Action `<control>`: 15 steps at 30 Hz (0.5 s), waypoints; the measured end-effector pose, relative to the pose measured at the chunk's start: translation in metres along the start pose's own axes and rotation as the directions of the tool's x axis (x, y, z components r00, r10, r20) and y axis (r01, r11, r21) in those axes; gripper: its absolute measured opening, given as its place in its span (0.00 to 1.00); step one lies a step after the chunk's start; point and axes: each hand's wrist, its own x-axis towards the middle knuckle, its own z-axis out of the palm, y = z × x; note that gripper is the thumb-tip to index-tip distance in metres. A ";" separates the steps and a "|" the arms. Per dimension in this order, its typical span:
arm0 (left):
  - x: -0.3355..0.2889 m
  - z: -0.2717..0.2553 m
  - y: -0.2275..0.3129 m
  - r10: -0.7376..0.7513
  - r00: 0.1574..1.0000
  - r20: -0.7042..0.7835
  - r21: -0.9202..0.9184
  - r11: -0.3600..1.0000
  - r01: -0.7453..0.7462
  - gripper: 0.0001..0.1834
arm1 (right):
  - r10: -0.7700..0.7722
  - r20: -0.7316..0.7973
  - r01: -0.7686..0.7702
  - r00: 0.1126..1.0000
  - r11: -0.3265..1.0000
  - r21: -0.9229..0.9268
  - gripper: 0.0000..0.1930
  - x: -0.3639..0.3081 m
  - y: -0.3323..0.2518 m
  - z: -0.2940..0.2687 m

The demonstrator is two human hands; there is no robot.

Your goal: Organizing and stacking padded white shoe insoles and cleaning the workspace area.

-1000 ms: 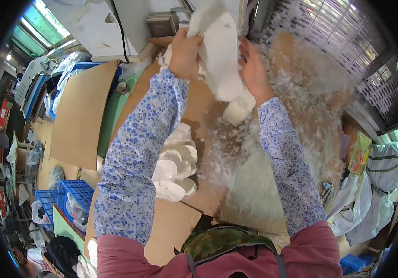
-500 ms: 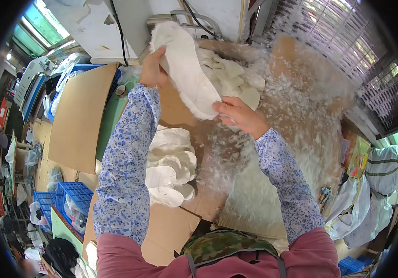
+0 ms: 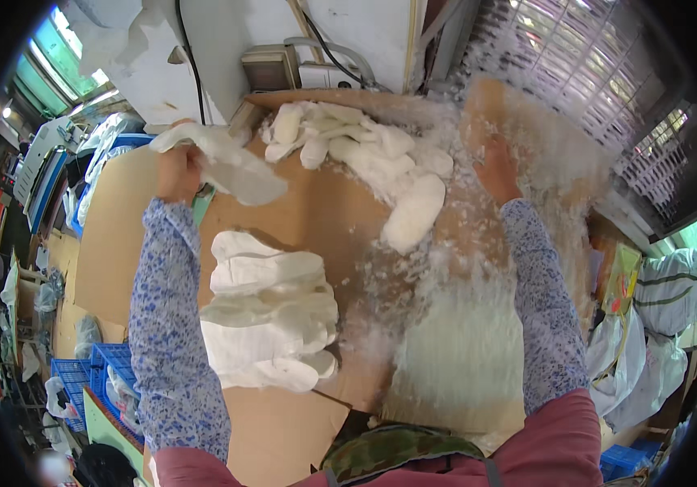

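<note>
My left hand (image 3: 178, 169) is closed on one end of a white fleecy insole (image 3: 239, 166), which hangs tilted over the left part of the cardboard-covered table. My right hand (image 3: 496, 170) is at the far right, over cardboard strewn with white fluff. Its fingers are smeared by motion, so whether they hold anything is unclear. Between my arms, several white insoles (image 3: 271, 304) lie overlapped in a stack. Farther back is a loose heap of fluffy white insoles (image 3: 364, 146), with one insole (image 3: 416, 213) lying at its near right end.
White fluff (image 3: 462, 325) covers the right side of the table and clings to the metal grille (image 3: 576, 73). A cardboard sheet (image 3: 113, 235) stands at the left, near blue crates (image 3: 113, 361). White sacks (image 3: 649, 373) hang at the right. A socket box (image 3: 271, 67) is on the back wall.
My hands have moved apart. The left has carried the insole leftward and down; the right has let go of it and moved right over the fluff. The view has shifted slightly.
</note>
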 end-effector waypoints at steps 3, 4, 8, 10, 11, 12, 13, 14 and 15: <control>0.003 -0.040 -0.018 -0.176 0.981 0.078 -0.576 0.795 0.188 0.15 | 0.077 0.584 -0.430 0.808 0.755 0.496 0.17 0.027 -0.047 0.047; 0.001 -0.050 -0.020 -0.215 0.968 0.129 -0.724 0.647 0.240 0.16 | 0.047 0.676 -0.470 0.735 0.754 0.458 0.19 0.034 -0.071 0.066; -0.026 0.022 0.028 -0.294 0.942 0.164 -0.707 0.630 0.320 0.18 | 0.234 0.433 -0.324 0.870 0.935 0.146 0.23 0.027 -0.111 0.135; -0.032 0.030 0.029 -0.233 0.956 0.178 -0.694 0.659 0.290 0.22 | 0.234 0.302 -0.259 0.924 0.965 0.047 0.22 0.018 -0.107 0.166; -0.039 0.032 0.043 -0.191 0.974 0.120 -0.690 0.689 0.220 0.19 | 0.196 0.182 -0.186 0.964 0.980 -0.073 0.23 0.021 -0.101 0.171; -0.041 0.022 0.038 -0.202 0.974 0.100 -0.673 0.707 0.216 0.19 | 0.193 0.186 -0.189 0.963 0.981 -0.039 0.23 0.027 -0.111 0.175; -0.042 0.012 0.029 -0.210 0.973 0.100 -0.621 0.750 0.225 0.18 | 0.296 0.474 -0.345 0.829 0.939 0.017 0.25 0.034 -0.111 0.176; -0.046 -0.001 0.023 -0.216 0.972 0.094 -0.579 0.782 0.230 0.17 | 0.324 0.720 -0.482 0.614 0.876 0.016 0.27 0.049 -0.113 0.169; -0.046 -0.004 0.023 -0.218 0.972 0.088 -0.588 0.776 0.227 0.17 | 0.319 0.719 -0.470 0.618 0.882 0.013 0.27 0.060 -0.102 0.161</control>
